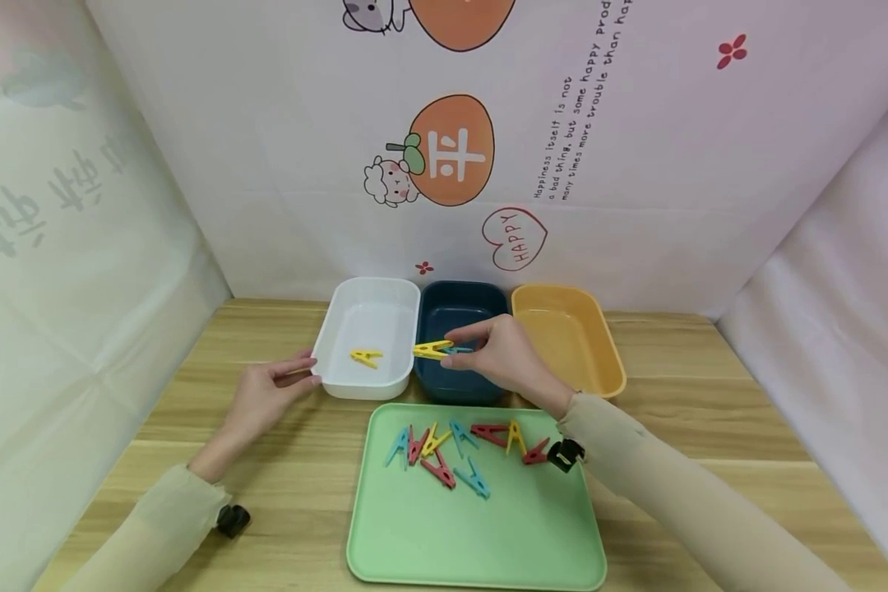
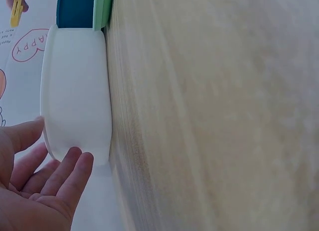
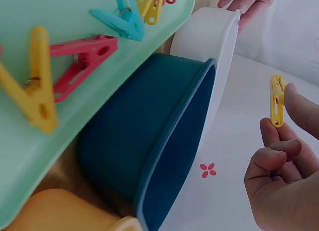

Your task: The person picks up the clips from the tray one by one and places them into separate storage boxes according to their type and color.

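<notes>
My right hand (image 1: 509,359) pinches a yellow clothespin (image 1: 429,351) between thumb and fingertips, in the air over the left side of the dark blue box (image 1: 462,393). That clothespin (image 3: 276,100) also shows in the right wrist view. Partly behind the pinching fingers, a blue clothespin (image 1: 460,350) shows within the dark blue box. At the left end of the white box (image 1: 366,391), my left hand (image 1: 266,393) touches the rim and outer wall with thumb and fingertips. Another yellow clothespin (image 1: 366,358) lies inside this white box.
A green tray (image 1: 474,543) lies in front of the boxes. Several red, blue and yellow clothespins, such as a red one (image 1: 439,471), are spread over its far half. An orange-yellow box (image 1: 617,370) stands right of the dark blue one. A printed cloth (image 1: 303,164) hangs behind.
</notes>
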Motion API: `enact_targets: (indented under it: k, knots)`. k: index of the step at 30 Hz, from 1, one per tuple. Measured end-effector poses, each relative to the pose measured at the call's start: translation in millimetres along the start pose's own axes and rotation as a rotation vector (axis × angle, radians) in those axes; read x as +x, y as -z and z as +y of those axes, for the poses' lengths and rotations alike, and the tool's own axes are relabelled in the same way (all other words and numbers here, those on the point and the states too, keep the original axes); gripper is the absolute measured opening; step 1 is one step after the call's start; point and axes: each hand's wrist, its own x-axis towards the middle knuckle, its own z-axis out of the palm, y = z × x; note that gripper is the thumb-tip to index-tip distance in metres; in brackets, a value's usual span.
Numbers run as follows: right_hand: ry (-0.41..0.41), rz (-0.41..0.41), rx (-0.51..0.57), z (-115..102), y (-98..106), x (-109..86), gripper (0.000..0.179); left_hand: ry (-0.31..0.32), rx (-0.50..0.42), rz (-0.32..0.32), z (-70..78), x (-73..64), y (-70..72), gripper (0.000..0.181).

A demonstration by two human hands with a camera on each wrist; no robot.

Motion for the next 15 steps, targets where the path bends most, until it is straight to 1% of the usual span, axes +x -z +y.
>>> enact_targets:
  k: [8, 15]
  knots:
    - [-0.012, -0.025, 0.003, -9, -15, 24.4, 0.034, -0.005, 0.003, 0.005, -2.7, 1.2, -1.2, 0.041]
    - [0.010, -0.036, 0.009, -11, -30, 42.8, 0.034, -0.005, 0.005, 0.006, -3.0, 1.6, -1.5, 0.041]
